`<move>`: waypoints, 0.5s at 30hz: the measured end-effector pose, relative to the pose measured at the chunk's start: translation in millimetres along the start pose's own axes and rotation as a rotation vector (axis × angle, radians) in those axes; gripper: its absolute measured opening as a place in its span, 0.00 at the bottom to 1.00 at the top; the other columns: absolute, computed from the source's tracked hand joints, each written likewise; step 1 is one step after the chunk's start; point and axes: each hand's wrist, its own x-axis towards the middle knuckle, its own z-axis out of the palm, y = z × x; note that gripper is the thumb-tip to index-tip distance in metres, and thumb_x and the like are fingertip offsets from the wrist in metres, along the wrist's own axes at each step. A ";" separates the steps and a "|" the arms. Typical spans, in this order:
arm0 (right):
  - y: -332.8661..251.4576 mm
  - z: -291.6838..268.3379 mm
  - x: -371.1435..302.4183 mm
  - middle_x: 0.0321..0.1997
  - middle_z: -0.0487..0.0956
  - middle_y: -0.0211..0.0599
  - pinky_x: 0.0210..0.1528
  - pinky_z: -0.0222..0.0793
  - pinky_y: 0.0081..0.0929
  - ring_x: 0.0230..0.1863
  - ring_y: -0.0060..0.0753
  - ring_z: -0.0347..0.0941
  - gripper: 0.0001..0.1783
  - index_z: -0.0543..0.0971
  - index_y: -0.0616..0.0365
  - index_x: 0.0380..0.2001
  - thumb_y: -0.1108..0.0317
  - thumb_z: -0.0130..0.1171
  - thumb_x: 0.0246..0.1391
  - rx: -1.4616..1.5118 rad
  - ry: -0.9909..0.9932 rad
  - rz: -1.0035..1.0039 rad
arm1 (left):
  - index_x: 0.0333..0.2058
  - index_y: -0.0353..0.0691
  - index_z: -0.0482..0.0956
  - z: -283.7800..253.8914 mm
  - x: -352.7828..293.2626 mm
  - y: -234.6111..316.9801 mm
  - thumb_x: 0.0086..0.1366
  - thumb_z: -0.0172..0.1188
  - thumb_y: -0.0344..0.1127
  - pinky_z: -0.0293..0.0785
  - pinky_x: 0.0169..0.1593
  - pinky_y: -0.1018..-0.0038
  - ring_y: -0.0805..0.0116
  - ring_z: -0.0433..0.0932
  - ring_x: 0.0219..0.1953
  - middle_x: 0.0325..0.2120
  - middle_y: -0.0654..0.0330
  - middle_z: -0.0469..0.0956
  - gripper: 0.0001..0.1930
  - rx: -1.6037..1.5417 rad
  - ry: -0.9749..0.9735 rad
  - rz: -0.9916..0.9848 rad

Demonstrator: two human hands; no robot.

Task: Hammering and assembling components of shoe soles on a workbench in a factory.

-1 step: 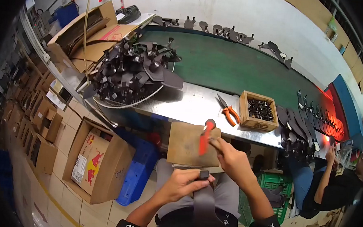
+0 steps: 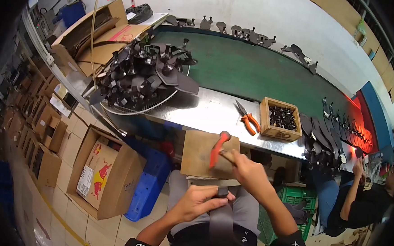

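My right hand (image 2: 251,173) is closed round the wooden handle of a hammer (image 2: 215,152) with a red head. The hammer hangs above a square brown board (image 2: 197,154) at the front of the bench. Close to my body, my left hand (image 2: 196,203) grips a dark shoe sole with a heel (image 2: 221,220). The heel's squarish end (image 2: 222,192) points up between thumb and fingers, and the sole's long flat part lies over my lap. The hammer and the heel are apart.
On the metal bench edge are orange-handled pliers (image 2: 250,123) and a wooden box (image 2: 281,135) of small dark pieces. A basket (image 2: 139,112) piled with heeled soles stands left. Behind runs a green conveyor belt (image 2: 236,71). Cartons (image 2: 123,177) stand low left; a co-worker (image 2: 359,205) sits right.
The hammer and my right hand have shifted slightly left, and the hammer head tilts differently. My left hand holds the heeled sole almost in the same place.
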 end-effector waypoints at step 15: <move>-45.1 -126.2 10.4 0.35 0.74 0.42 0.36 0.69 0.34 0.35 0.46 0.71 0.13 0.77 0.66 0.39 0.69 0.63 0.54 0.937 -0.718 -0.670 | 0.45 0.37 0.84 35.4 -14.6 21.7 0.69 0.58 0.39 0.71 0.46 0.78 0.77 0.78 0.39 0.34 0.59 0.84 0.14 -0.525 -0.541 -0.009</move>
